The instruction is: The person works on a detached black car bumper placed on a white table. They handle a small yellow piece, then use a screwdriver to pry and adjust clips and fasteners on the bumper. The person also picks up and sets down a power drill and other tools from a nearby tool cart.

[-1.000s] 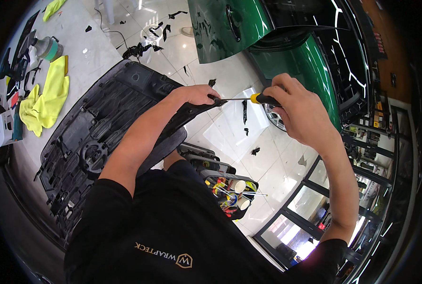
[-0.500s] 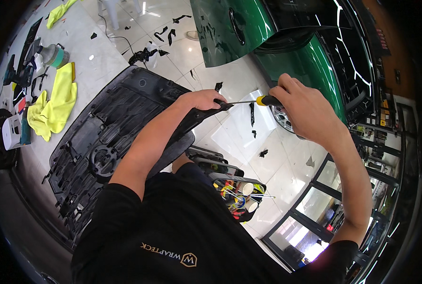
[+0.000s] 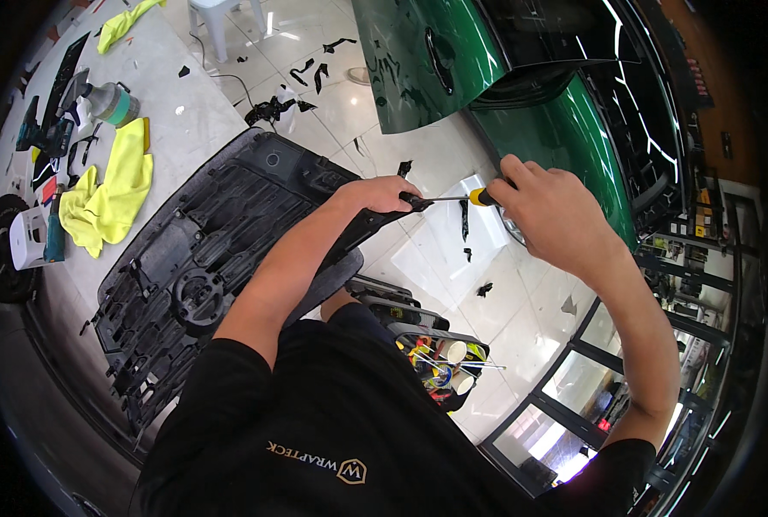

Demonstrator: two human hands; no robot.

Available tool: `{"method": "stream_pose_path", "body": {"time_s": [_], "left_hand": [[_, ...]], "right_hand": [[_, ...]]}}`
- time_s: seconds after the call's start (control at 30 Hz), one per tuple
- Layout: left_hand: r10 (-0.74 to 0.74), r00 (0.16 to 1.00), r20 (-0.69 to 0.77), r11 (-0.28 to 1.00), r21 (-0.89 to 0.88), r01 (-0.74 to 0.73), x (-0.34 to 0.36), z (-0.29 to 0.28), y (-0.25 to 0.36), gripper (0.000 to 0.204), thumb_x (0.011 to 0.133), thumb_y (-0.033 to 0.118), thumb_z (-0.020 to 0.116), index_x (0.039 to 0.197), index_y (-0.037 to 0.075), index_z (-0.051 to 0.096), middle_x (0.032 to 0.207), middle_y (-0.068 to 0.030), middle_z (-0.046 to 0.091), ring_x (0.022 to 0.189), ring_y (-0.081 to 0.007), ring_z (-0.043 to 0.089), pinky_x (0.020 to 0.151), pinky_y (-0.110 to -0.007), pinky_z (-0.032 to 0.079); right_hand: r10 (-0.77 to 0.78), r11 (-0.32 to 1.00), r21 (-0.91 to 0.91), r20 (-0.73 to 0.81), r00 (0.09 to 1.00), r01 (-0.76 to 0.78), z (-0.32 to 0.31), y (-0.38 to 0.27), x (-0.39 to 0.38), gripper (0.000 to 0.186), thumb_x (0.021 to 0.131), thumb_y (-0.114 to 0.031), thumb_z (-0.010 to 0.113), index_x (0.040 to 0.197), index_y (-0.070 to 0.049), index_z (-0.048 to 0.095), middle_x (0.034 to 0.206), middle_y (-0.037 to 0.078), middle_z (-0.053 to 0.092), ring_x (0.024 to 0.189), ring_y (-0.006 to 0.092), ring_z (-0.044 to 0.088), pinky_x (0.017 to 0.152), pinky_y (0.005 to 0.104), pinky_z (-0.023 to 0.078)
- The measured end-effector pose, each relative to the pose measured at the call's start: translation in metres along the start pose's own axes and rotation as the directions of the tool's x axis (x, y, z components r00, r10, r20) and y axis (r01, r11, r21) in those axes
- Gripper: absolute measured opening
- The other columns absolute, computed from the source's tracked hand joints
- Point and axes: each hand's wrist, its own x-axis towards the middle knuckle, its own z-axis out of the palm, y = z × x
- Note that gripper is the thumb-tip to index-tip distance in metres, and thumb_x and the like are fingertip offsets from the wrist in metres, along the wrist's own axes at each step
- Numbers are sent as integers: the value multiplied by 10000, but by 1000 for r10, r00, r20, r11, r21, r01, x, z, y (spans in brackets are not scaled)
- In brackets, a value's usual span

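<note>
Green car [image 3: 547, 129] took up the upper right, door [image 3: 414, 65] swung out over the tiled floor [image 3: 522, 332]. Pale surface [image 3: 186, 121] ran along the left side. Big black panel [image 3: 233, 226], ribbed side up, spread across the left and middle in front of the person, overlapping the surface's edge in view; its narrow far-right corner stuck out over the floor. White sheet [image 3: 422, 254] lay flat on the floor, beyond that corner. Tool caddy [image 3: 478, 343], packed with tools and rolls, stood near the person's legs, right of the panel. Crumpled yellow cloth [image 3: 112, 202] sat on the surface, left of the panel and well apart from both hands.

Right hand [image 3: 552, 211] was closed around the screwdriver's handle, held out right of the panel corner. Left hand [image 3: 385, 195] was gripping the panel at that same corner, fingertips at the edge, so the panel ran from under the hand back to the left. Bottle [image 3: 117, 105] with a teal band was on the surface, above the cloth. Screwdriver [image 3: 478, 197], yellow and black, bridged the gap between the hands: shaft pointed left, tip right by the left fingertips; exact contact couldn't be told. Black scraps [image 3: 272, 109] littered the floor.
</note>
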Motion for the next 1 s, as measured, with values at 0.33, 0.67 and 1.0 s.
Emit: {"method": "stream_pose_path", "body": {"time_s": [0.33,0.67,1.0], "left_hand": [[11,995,-101,1000,-5,-11,-6,7,3,431,939,133,719,1368,123,679,1306,-188,698,1195,-353,651,1062,-404,489],[93,980,-176,995,-29,-99,-4,15,-6,436,917,121,733,1349,79,686,1290,-184,712,1178,-360,667,1051,-401,503],[82,991,-110,996,-10,-84,-4,9,-3,447,923,138,741,1365,93,684,1272,-201,712,1146,-381,667,1041,-411,497]], "right_hand": [[57,990,129,49,997,-63,1,0,5,241,849,1,727,1081,-6,664,1010,139,667,1000,329,696,843,430,577],[127,968,206,103,987,-146,-1,3,13,194,975,-132,706,1073,34,690,956,215,716,931,377,709,863,458,557],[157,986,25,173,972,-164,-12,-10,5,249,947,-133,717,1173,-45,665,1082,111,673,1018,299,676,839,436,545]]}}
